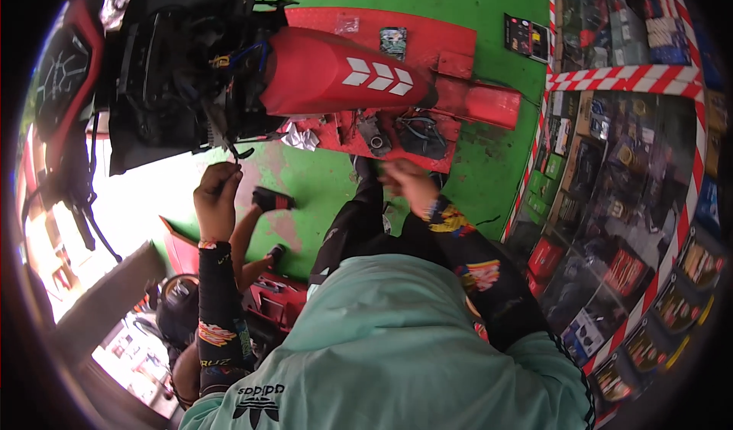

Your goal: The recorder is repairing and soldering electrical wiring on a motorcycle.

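Note:
A partly stripped motorcycle (179, 64) stands ahead, black parts and cables exposed, with a long red panel (321, 67) marked by white chevrons. My left hand (216, 201) is raised just below a black hooked lever or cable end (243, 154). Its fingers and thumb are pinched together at a small dark thing that I cannot make out. Farther right, my right hand (412, 187) hovers near the edge of the red platform (450, 41). Motion smears its fingers, so its grip does not show. Pliers (424, 131) rest on a dark tray on that platform.
Crumpled silver foil (300, 137) and a metal part (374, 136) lie on the platform. On the right stand glass display cases (611, 186) edged with red-and-white tape. Another person's leg (246, 235) is at lower left, near a red case (275, 300). The floor (496, 155) is green.

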